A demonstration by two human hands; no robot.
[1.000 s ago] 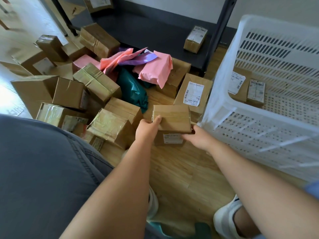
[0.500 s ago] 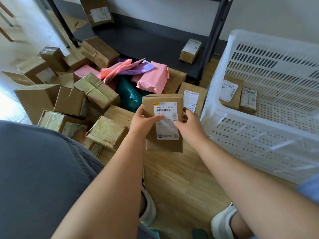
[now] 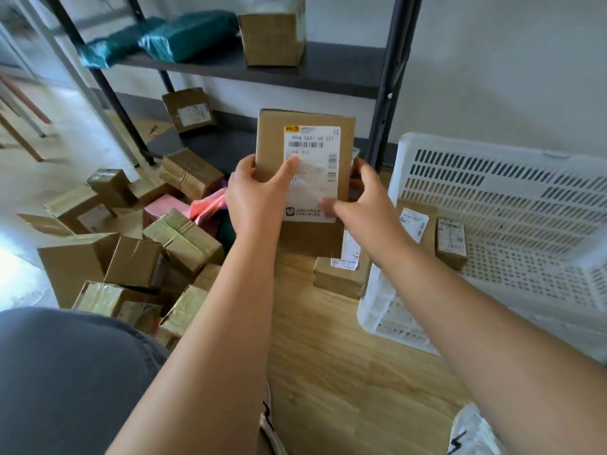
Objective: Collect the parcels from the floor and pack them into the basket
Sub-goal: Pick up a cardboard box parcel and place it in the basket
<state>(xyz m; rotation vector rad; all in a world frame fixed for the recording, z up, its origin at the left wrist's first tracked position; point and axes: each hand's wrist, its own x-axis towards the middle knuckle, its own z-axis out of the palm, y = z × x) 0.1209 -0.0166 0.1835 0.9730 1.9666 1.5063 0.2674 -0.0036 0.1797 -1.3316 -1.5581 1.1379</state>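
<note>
Both hands have the flat brown cardboard parcel with the white shipping label (image 3: 312,172) held up off the floor. The left hand (image 3: 254,195) grips its left edge and the right hand (image 3: 364,198) pinches the right side. It's just left of the white slotted plastic basket (image 3: 492,178), which has two small labelled boxes (image 3: 451,238) inside.

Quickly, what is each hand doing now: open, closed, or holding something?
Left hand: holds the labelled cardboard box at its left edge.
Right hand: holds the same box at its right edge.
</note>
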